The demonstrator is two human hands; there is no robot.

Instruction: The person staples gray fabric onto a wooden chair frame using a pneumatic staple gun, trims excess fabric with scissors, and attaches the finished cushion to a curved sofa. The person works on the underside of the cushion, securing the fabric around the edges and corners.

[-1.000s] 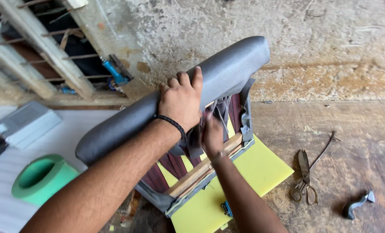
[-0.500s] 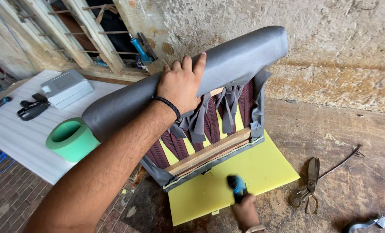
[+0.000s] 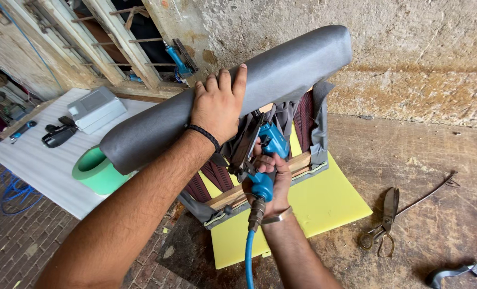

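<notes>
Scissors (image 3: 384, 222) lie right of the seat frame (image 3: 281, 69); tape roll (image 3: 96, 171) crowds its left.

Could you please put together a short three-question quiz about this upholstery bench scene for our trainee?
1. True or false: the left hand lies on the grey upholstered cushion.
2. The right hand holds: A) the scissors, B) the blue pneumatic staple gun, C) the green tape roll.
3. What colour is the foam sheet under the wooden frame?

Key: 1 true; 2 B; 3 yellow.
</notes>
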